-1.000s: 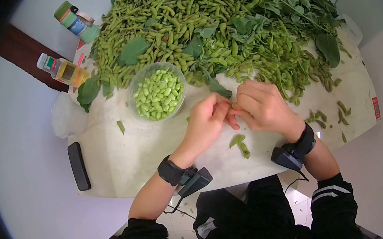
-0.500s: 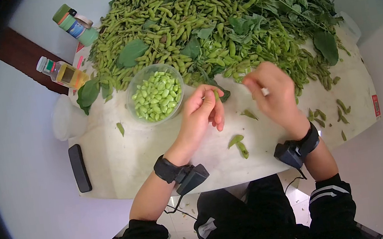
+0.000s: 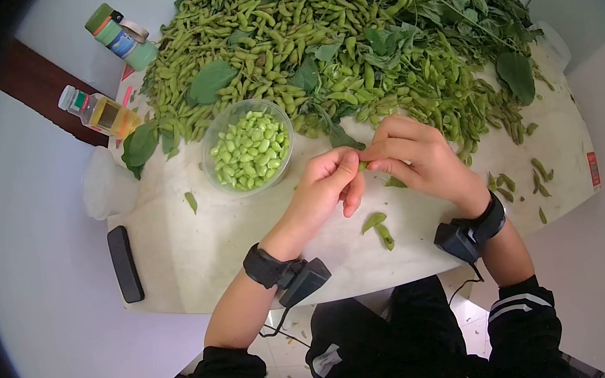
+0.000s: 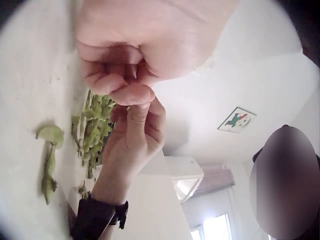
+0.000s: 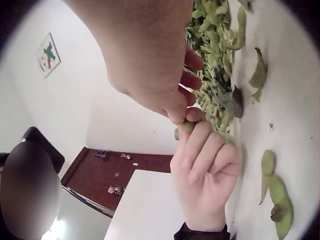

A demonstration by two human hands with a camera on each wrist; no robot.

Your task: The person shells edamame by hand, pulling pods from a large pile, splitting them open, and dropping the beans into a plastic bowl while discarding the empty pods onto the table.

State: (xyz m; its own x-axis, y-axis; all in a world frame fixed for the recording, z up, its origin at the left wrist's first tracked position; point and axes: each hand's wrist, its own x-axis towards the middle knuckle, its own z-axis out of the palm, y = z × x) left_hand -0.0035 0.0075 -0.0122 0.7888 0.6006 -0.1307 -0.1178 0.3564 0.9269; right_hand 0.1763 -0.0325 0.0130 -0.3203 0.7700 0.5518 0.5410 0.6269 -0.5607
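White is the table (image 3: 184,271) in front of you, with a curved front edge and some faint grey marks. On its far side you have a big heap of green pods (image 3: 283,33), and at the right of this heap there are darker leaves and stems (image 3: 461,3). Just before the heap, left of your hands, stands a clear plastic bowl (image 3: 209,162); pale green beans (image 3: 251,150) lie in it.

Your right hand (image 3: 423,159) and your left hand (image 3: 324,182) meet above the table, to the right of the bowl. With each one you pinch the same small pod (image 3: 363,166): thumb and forefinger come near together, and only this pod is between them. The other fingers of your left hand bend toward the palm, as your right wrist view shows; those of your right hand are also bent.

At your left side are a whitish container (image 3: 105,183), a green flask (image 3: 121,37), a bottle with yellow liquid (image 3: 108,114) and, near the edge, a black flat object (image 3: 124,264). Smaller than these, two loose pods (image 3: 374,221) lie below your hands, close to each other. The pod you hold is mostly covered by your fingertips.
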